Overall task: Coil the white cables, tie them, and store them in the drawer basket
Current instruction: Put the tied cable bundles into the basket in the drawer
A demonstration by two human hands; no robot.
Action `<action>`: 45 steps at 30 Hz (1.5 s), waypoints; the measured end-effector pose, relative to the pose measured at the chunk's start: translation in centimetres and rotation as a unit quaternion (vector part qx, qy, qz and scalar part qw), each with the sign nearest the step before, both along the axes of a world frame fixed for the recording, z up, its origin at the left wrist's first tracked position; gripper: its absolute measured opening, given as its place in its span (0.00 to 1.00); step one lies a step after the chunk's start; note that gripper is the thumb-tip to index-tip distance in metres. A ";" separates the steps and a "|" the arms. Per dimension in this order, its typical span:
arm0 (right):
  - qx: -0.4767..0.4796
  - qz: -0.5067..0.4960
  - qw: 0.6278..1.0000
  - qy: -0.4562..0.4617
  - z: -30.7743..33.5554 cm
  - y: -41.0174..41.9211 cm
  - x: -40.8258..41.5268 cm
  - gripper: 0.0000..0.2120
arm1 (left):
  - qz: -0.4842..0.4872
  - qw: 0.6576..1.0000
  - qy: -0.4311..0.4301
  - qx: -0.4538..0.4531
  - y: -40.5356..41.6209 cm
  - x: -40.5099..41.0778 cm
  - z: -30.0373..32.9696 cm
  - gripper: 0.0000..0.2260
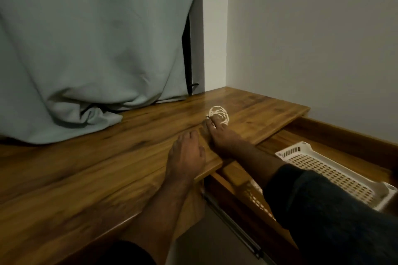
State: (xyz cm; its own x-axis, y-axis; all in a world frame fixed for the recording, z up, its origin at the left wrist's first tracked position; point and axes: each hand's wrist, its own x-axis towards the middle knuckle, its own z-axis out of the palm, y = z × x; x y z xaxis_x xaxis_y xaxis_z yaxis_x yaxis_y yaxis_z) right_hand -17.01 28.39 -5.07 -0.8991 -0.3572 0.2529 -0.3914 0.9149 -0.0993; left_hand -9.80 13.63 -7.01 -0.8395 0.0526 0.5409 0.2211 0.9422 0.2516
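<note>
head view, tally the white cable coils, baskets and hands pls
white cable coil: 1, on the desk
white basket: 1, in the open drawer
hands: 2, left hand and right hand
total: 4

- It looked like a room in a home, dimly lit.
- A wooden tabletop (90,157) ran into a corner of plain white walls (312,38).
- A pale green curtain (90,49) hung down and bunched on the wood.
- An open drawer (344,135) held a white perforated plastic basket (305,153).
</note>
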 end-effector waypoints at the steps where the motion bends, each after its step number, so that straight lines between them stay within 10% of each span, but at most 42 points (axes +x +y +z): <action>1: -0.020 -0.012 1.000 0.002 -0.8 -0.6 -1.1 0.33 | 0.001 1.000 0.007 -0.005 -0.1 -0.1 -0.1 0.18; 9: -0.121 -0.092 0.980 0.125 -2.7 -2.1 -4.1 0.17 | -0.002 1.000 0.025 -0.017 -0.6 -1.4 -0.5 0.14; 20: 0.150 -0.032 0.979 0.136 2.0 3.4 5.1 0.17 | -0.032 0.995 0.081 -0.056 -0.5 -0.5 0.5 0.21; 30: 0.123 -0.134 0.968 0.175 3.4 18.5 12.9 0.15 | -0.080 0.983 0.144 -0.079 6.9 3.0 0.7 0.21; 45: 0.084 -0.288 0.950 -0.083 -4.3 29.4 15.4 0.08 | -0.263 0.952 0.104 -0.118 20.3 8.4 -1.3 0.20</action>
State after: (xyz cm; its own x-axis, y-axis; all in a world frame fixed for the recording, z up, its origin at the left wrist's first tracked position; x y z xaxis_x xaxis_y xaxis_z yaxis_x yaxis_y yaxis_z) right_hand -1.65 57.84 -9.34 -0.9803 0.1835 0.0737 0.1875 0.9809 0.0512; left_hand -1.41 33.95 -8.31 -0.5397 0.5756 0.6144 0.6992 0.7129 -0.0536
